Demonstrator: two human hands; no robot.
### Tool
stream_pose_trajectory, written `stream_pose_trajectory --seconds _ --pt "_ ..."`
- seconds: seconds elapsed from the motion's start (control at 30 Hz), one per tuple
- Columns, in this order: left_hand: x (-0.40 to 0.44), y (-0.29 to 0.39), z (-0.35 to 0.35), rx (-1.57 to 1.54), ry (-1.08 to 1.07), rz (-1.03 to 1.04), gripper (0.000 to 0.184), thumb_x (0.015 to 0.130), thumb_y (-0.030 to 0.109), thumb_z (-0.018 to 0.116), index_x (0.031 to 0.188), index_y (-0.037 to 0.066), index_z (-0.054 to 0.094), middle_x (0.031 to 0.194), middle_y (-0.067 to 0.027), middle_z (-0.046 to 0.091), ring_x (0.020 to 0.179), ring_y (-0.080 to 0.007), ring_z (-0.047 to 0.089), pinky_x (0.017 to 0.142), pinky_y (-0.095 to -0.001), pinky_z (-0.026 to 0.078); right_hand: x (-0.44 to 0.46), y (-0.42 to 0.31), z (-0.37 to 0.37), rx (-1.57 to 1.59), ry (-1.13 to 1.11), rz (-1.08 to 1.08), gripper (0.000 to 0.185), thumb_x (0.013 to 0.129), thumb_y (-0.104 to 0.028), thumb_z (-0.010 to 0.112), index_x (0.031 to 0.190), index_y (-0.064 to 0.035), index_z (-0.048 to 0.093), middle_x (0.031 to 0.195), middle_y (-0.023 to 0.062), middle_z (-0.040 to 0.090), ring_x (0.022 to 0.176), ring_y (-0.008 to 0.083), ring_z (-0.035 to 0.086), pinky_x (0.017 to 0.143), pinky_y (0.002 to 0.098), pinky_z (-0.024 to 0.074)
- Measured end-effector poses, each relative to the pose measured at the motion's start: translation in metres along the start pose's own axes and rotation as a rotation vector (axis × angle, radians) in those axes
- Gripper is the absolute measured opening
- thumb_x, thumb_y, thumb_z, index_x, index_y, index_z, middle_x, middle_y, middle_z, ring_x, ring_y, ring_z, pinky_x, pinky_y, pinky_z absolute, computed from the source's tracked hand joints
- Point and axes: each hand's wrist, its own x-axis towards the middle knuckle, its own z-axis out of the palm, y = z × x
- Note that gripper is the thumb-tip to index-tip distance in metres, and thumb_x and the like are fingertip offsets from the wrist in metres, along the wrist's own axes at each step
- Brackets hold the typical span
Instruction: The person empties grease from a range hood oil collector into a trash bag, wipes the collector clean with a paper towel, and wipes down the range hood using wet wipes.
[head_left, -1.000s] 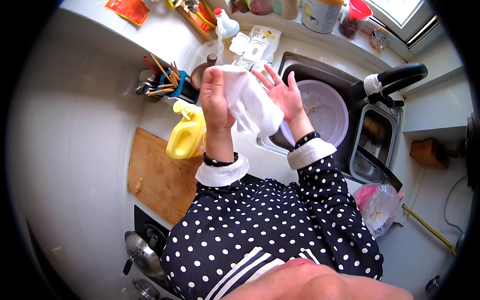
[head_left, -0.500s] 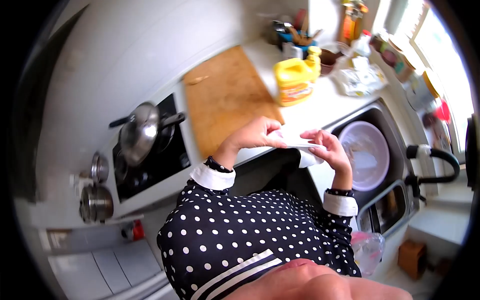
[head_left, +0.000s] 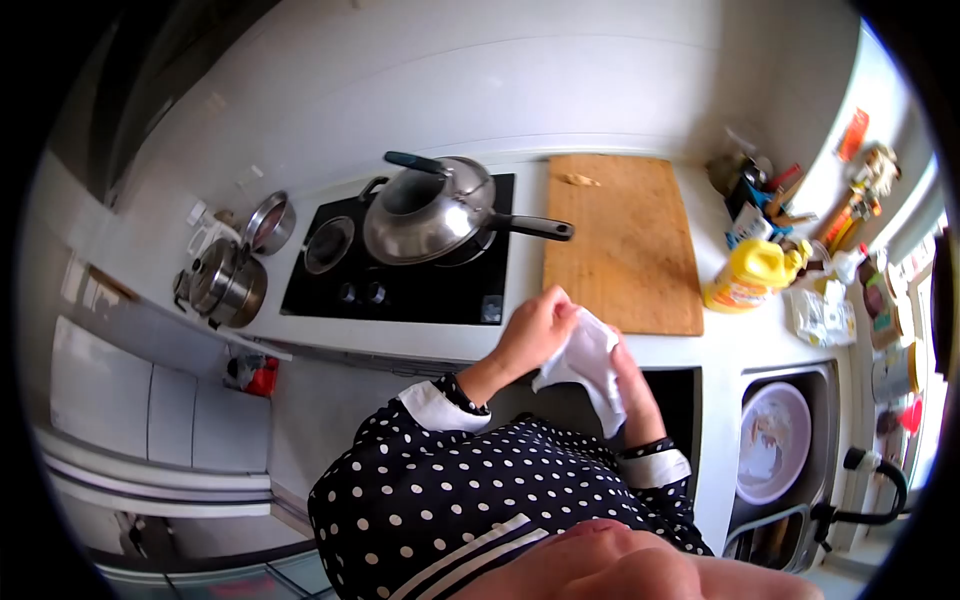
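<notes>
A thin white cloth (head_left: 585,362) hangs between my two hands in front of the counter's edge, spread out with its lower corner drooping. My left hand (head_left: 532,328) is closed, pinching the cloth's upper left edge between thumb and fingers. On the other side, my right hand (head_left: 634,392) grips the cloth along its right edge; the cloth hides part of its fingers. Just beyond the hands lies a wooden cutting board (head_left: 622,250) with a small light brown piece (head_left: 580,180) on it.
A lidded wok (head_left: 425,222) sits on the black cooktop (head_left: 400,298), its handle pointing right. Pots (head_left: 228,285) stand at the left. To the right are a yellow jug (head_left: 745,275), a utensil holder (head_left: 748,195) and a sink holding a pale basin (head_left: 775,440).
My view has swung left, bringing the cooktop toward the middle. The cloth, formerly stretched flat between my fingertips, now hangs spread open, and my right hand has turned to sit behind its edge.
</notes>
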Motion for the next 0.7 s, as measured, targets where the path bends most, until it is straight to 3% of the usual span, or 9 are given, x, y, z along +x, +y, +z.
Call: stream_pose_trajectory --seconds 0.03,0.1,0.2,0.27,0.3,0.37,0.43,0.57,0.7 --pt "-0.009 -0.012 -0.004 -0.100 -0.003 0.032 0.022 0.087 0.022 0.058 0.088 0.001 0.054 0.076 -0.0080 0.059 0.059 -0.0145 0.058 0.051 -0.0280 0.045 0.010 0.022 0.017 0.063 0.030 -0.034 0.035 0.091 -0.028 0.051 0.118 -0.0049 0.046 0.103 0.0055 0.056 0.092 0.0132 0.054 0.081 0.0264 0.0433" --pt "-0.022 -0.010 -0.038 -0.371 -0.283 -0.204 0.026 0.092 0.025 0.052 0.099 0.000 0.057 0.086 -0.0057 0.059 0.065 -0.0118 0.061 0.050 -0.0202 0.045 0.035 0.072 0.007 -0.057 0.070 0.226 0.041 0.092 -0.031 0.048 0.123 -0.0044 0.042 0.100 0.0055 0.057 0.091 0.0149 0.056 0.081 0.0269 0.0444" --pt "-0.031 -0.054 -0.093 -0.325 -0.126 -0.248 0.023 0.089 0.019 0.056 0.094 -0.003 0.060 0.089 -0.0097 0.060 0.068 -0.0135 0.064 0.056 -0.0210 0.050 0.065 0.105 0.043 0.234 0.038 0.396 0.042 0.095 -0.030 0.039 0.127 -0.0028 0.038 0.119 0.0154 0.051 0.105 0.0258 0.053 0.087 0.0398 0.0456" --pt "-0.041 -0.080 -0.127 -0.352 -0.018 -0.189 0.033 0.087 0.020 0.059 0.113 0.000 0.053 0.103 -0.0118 0.059 0.087 -0.0171 0.062 0.074 -0.0270 0.051 0.072 0.106 0.070 0.243 0.017 0.390 0.043 0.094 -0.027 0.037 0.129 -0.0019 0.034 0.134 0.0196 0.038 0.116 0.0329 0.045 0.093 0.0471 0.0417" --pt "-0.046 -0.094 -0.141 -0.365 0.000 -0.147 0.041 0.087 0.022 0.060 0.120 0.001 0.048 0.109 -0.0120 0.058 0.095 -0.0181 0.060 0.080 -0.0293 0.050 0.073 0.101 0.089 0.244 -0.053 0.405 0.045 0.093 -0.029 0.040 0.129 -0.0021 0.034 0.131 0.0193 0.041 0.116 0.0333 0.046 0.094 0.0471 0.0413" --pt "-0.064 -0.113 -0.150 -0.667 -0.278 -0.231 0.062 0.083 0.032 0.064 0.131 0.003 0.036 0.118 -0.0111 0.053 0.111 -0.0177 0.050 0.087 -0.0309 0.045 0.079 0.098 0.103 0.435 -0.186 0.485 0.050 0.092 -0.033 0.041 0.130 -0.0012 0.034 0.128 0.0193 0.045 0.114 0.0334 0.048 0.095 0.0463 0.0409" --pt "-0.082 -0.112 -0.154 -0.740 -0.464 -0.211 0.051 0.084 0.027 0.063 0.125 0.002 0.045 0.112 -0.0080 0.057 0.102 -0.0139 0.054 0.084 -0.0273 0.045 0.091 0.085 0.129 0.207 -0.220 0.426 0.056 0.090 -0.038 0.043 0.130 0.0012 0.035 0.124 0.0183 0.049 0.111 0.0313 0.050 0.096 0.0420 0.0397" --pt "-0.113 -0.121 -0.164 -0.905 -0.181 -0.534 0.025 0.083 0.015 0.063 0.103 0.000 0.060 0.087 -0.0004 0.063 0.077 -0.0089 0.056 0.074 -0.0236 0.046 0.116 0.078 0.120 -0.099 -0.401 0.380 0.058 0.091 -0.039 0.043 0.131 0.0020 0.035 0.126 0.0168 0.047 0.115 0.0282 0.047 0.099 0.0395 0.0356" --pt "-0.128 -0.124 -0.202 -0.552 -0.263 -0.619 0.023 0.083 0.019 0.064 0.097 0.001 0.062 0.081 -0.0008 0.063 0.074 -0.0079 0.055 0.070 -0.0227 0.045 0.120 0.111 0.108 -0.081 -0.347 0.585 0.051 0.095 -0.036 0.037 0.132 -0.0014 0.034 0.127 0.0140 0.047 0.117 0.0273 0.045 0.102 0.0412 0.0325"
